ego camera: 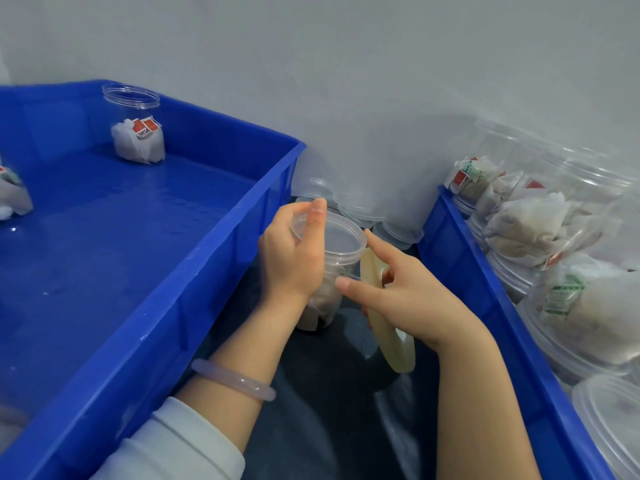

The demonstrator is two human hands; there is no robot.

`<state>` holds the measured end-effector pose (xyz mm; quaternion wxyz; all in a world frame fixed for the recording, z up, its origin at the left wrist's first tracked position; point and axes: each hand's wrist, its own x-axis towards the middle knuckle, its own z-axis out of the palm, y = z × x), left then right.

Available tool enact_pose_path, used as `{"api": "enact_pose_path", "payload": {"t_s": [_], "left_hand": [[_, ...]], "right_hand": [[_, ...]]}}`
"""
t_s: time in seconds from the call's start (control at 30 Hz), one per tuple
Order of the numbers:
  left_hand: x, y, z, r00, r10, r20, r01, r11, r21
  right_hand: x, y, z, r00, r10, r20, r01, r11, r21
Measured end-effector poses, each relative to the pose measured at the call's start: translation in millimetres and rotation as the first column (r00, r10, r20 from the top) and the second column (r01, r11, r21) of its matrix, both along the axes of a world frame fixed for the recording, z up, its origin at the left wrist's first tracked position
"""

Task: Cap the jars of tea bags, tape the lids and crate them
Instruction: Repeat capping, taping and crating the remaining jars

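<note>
Against the grey wall (346,64), at the centre of the frame, our left hand (291,251) grasps the capped jar (325,306) at its lid (341,237) and our right hand (408,292) holds the tape roll (391,341), so we judge taping is only starting, and crating into the blue crate (207,244) at left remains.

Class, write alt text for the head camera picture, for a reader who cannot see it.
A person's left hand grips a lidded jar of tea bags while the right hand holds a tape roll beside it. The blue left crate and right crate hold more jars.
</note>
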<state>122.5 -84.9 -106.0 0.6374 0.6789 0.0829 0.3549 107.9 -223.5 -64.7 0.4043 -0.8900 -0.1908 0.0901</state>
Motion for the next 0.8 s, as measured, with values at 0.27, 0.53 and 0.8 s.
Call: {"api": "enact_pose_path", "payload": {"t_s": [0.27, 0.53, 0.8], "left_hand": [[3, 7, 3, 0.999, -0.029, -0.035, 0.029, 1.0, -0.001], [0, 10, 3, 0.987, -0.16, 0.008, 0.159, 0.987, 0.018], [-1, 14, 5, 0.978, -0.207, 0.015, 0.207, 0.978, -0.027]], "right_hand": [[-1, -4, 1, 0.994, -0.102, 0.025, 0.102, 0.995, 0.007], [1, -4, -2, 0.995, -0.091, 0.041, 0.092, 0.995, -0.038], [3, 0, -4, 0.995, -0.088, 0.038, 0.09, 0.994, -0.056]]}}
